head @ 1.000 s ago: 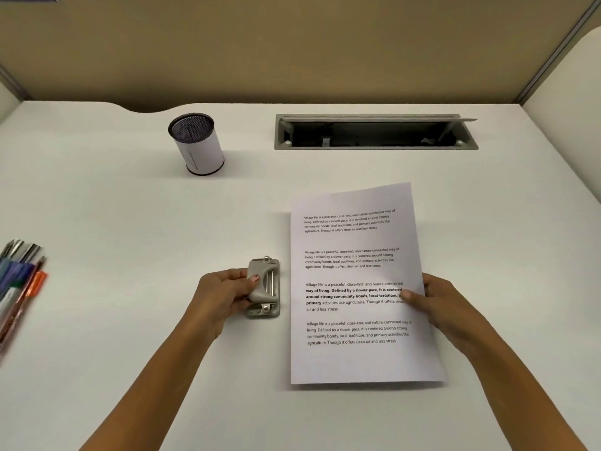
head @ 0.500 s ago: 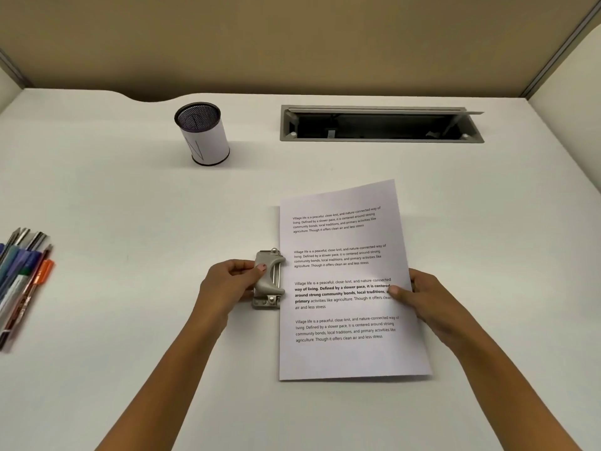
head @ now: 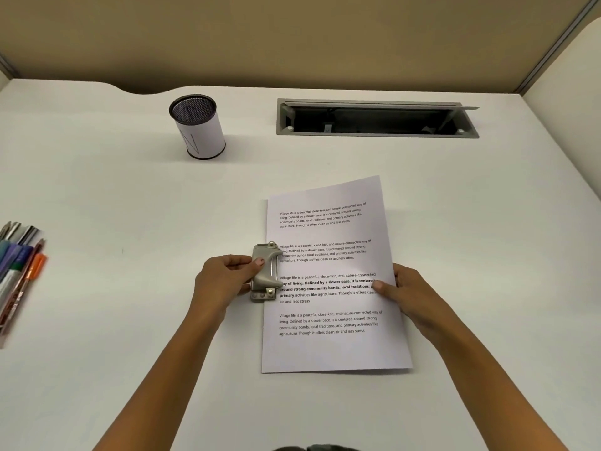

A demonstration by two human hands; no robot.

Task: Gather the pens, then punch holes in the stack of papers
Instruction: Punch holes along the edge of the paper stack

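A stack of printed white papers [head: 331,349] lies on the desk in front of me. My right hand [head: 409,296] pinches its right edge, thumb on top of the text. A grey metal hole punch [head: 265,271] sits at the papers' left edge, with that edge slid under its jaw. My left hand [head: 224,279] grips the punch from the left, thumb on its handle. Several pens [head: 18,271] lie in a bundle at the far left edge of the desk.
A mesh pen cup [head: 197,126] wrapped in white paper stands at the back left, nothing visible inside it. An open cable tray [head: 377,120] is sunk into the white desk [head: 130,320] at the back. Tan partition walls close off the back and right.
The papers have slid left until their left edge went into the punch. The punch's handle has tipped over that edge, still gripped by my left hand.
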